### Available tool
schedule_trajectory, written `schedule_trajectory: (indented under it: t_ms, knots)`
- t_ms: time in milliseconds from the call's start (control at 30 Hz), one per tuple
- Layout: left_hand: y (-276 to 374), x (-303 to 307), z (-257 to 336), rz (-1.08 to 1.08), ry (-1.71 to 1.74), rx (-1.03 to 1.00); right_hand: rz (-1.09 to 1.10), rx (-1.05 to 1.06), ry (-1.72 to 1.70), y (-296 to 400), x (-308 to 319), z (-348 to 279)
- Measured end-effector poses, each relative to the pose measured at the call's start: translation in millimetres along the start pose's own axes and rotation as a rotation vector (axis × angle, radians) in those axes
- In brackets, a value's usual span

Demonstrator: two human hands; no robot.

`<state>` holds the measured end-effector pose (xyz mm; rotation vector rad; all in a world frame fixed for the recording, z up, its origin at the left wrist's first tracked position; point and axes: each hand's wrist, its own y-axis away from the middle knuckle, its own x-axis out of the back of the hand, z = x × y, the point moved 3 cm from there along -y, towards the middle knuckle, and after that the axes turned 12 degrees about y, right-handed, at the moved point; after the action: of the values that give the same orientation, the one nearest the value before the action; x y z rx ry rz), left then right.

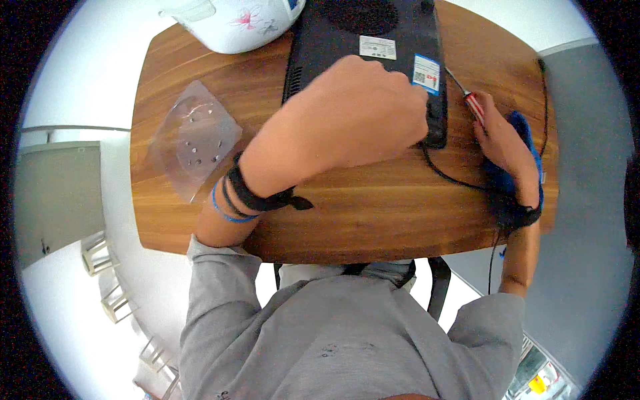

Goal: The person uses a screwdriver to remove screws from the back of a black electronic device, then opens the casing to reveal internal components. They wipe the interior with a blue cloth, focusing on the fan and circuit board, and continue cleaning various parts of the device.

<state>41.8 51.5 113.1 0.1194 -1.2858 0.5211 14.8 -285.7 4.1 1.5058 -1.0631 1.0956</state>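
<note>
My left hand (pixel 345 110) reaches across a black electronic appliance (pixel 330 50) that bears labels; its fingers curl down out of sight near the appliance's front right part, so what they touch is hidden. My right hand (pixel 502 140), at the table's right side, is closed around the red-and-white striped handle of a screwdriver (pixel 474 106), whose shaft points up and left at the appliance's right edge. Several small screws (pixel 194 150) lie on a clear plastic sheet (pixel 200 107) at the left of the wooden table (pixel 310 220).
A white container with a flower print (pixel 245 25) stands at the back left. Blue cloth (pixel 522 125) lies beneath my right forearm. A black cable (pixel 452 180) runs from the appliance towards it, and another cable (pixel 545 110) follows the right edge.
</note>
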Motion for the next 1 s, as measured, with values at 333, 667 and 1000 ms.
schedule_trajectory:
  t_ms: [333,667,1000]
  knots:
    - [150.7,52.7,-31.5,-0.078,-0.246,0.774,-0.010,-0.023,0.076,-2.3,11.0,-14.4]
    - [203.3,33.6,-60.8,-0.083,-0.209,0.869,0.021,0.003,0.098,-3.1,8.7,-9.6]
    - [192.3,27.8,-48.8,0.027,-0.291,0.714,-0.027,-0.031,0.058,-5.7,6.8,-5.3]
